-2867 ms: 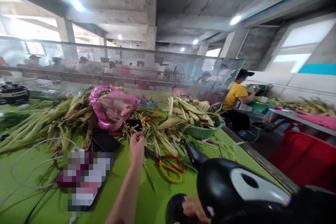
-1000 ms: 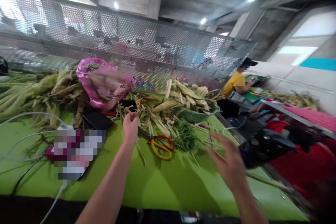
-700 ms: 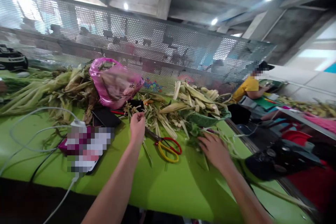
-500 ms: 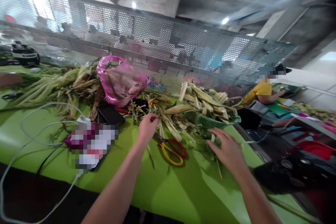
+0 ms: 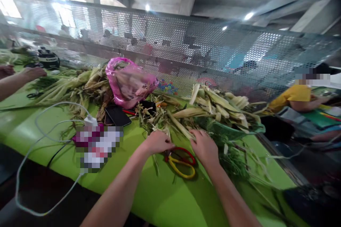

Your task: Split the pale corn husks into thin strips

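Now the right hand (image 5: 205, 146) has been brought off the greens (image 5: 234, 159) to the near end of the husk strip (image 5: 178, 125), the left hand (image 5: 157, 142) lowered to the scissors (image 5: 182, 162); whether either is clamped can't be told. Light and pliable, presumably, the strip is best pinched mid-length; beyond the scissors, it's slanted far-left to near-right.

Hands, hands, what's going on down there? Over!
Left hand over blades of red-and-yellow-handled metal scissors, grip unclear. Right hand at long pale husk strip. Pale dry husks heaped beyond.

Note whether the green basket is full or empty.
Full: pale husks are heaped well above the rim of the green basket.
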### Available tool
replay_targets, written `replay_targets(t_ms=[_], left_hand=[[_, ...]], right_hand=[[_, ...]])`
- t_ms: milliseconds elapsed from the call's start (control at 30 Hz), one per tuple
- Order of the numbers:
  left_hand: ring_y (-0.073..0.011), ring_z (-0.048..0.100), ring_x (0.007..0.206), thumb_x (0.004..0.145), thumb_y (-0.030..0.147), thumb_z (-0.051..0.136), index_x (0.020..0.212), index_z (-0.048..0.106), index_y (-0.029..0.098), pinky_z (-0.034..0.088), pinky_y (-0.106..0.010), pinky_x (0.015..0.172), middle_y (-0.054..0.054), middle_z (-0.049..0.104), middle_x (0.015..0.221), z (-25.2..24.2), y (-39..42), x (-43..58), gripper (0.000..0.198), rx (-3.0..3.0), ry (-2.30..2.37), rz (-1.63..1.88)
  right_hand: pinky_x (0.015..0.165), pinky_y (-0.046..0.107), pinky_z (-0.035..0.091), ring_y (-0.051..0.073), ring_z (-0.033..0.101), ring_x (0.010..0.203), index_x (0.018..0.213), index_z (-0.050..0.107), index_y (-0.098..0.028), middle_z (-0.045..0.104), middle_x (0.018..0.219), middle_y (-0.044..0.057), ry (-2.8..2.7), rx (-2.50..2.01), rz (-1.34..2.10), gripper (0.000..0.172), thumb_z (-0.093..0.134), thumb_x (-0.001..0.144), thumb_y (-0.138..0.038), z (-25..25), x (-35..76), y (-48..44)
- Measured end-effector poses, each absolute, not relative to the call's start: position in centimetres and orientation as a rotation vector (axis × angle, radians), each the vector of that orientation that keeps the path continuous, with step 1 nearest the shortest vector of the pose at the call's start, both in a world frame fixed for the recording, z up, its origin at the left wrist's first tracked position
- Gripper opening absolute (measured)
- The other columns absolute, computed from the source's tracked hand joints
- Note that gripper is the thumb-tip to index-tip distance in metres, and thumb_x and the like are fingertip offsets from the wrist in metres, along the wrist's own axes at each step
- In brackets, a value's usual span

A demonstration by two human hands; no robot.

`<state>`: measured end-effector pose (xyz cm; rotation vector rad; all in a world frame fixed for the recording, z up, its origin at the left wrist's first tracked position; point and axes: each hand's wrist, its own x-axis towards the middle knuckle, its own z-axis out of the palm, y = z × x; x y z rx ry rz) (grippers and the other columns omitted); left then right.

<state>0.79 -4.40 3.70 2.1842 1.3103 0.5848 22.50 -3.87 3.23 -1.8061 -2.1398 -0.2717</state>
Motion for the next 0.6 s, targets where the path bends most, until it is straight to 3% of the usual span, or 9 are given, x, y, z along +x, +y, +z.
replay_targets(t_ms=[100, 200, 333, 600], left_hand=[[-0.0162, 0.057, 0.062, 0.075, 0.034, 0.059, 0.06, 0.068, 0.021, 0.04, -0.025, 0.062, -0.003, 0.063, 0.061, 3.8, -4.5, 0.8, 0.022, 2.104, 1.355, 0.64], [-0.0188, 0.059, 0.069, 0.078, 0.028, 0.054, 0.069, 0.069, 0.022, 0.041, -0.027, 0.066, -0.005, 0.067, 0.07, 3.5, -4.1, 0.6, 0.019, 2.05, 1.529, 0.77], [-0.0224, 0.062, 0.084, 0.081, 0.025, 0.052, 0.08, 0.071, 0.022, 0.043, -0.03, 0.077, -0.009, 0.071, 0.088, 2.8, -3.3, 0.4, 0.019, 2.009, 1.619, 0.889], [-0.0288, 0.053, 0.116, 0.079, 0.028, 0.055, 0.109, 0.067, 0.023, 0.038, -0.039, 0.097, -0.011, 0.062, 0.121, 2.2, -3.4, 0.5, 0.032, 2.041, 1.738, 0.828]], right_hand=[[0.081, 0.031, 0.042, 0.023, 0.06, 0.093, 0.1, 0.064, -0.021, 0.066, 0.099, 0.008, -2.176, -1.645, -0.242, 0.021, 0.05, 0.086, -0.022, 3.4, 21.4, -4.6], [0.068, 0.027, 0.041, 0.02, 0.062, 0.081, 0.085, 0.066, -0.023, 0.069, 0.088, 0.004, -2.255, -1.698, 0.017, 0.014, 0.053, 0.085, -0.029, 3.1, 18.8, -4.7], [0.055, 0.026, 0.033, 0.02, 0.062, 0.069, 0.072, 0.065, -0.023, 0.069, 0.075, 0.004, -2.213, -1.792, 0.049, 0.009, 0.06, 0.078, -0.028, 2.6, 16.6, -4.0], [0.054, 0.026, 0.033, 0.018, 0.059, 0.058, 0.077, 0.059, -0.023, 0.067, 0.067, 0.002, -1.885, -1.782, -0.032, 0.015, 0.051, 0.084, -0.032, 5.3, 20.3, -5.1]])
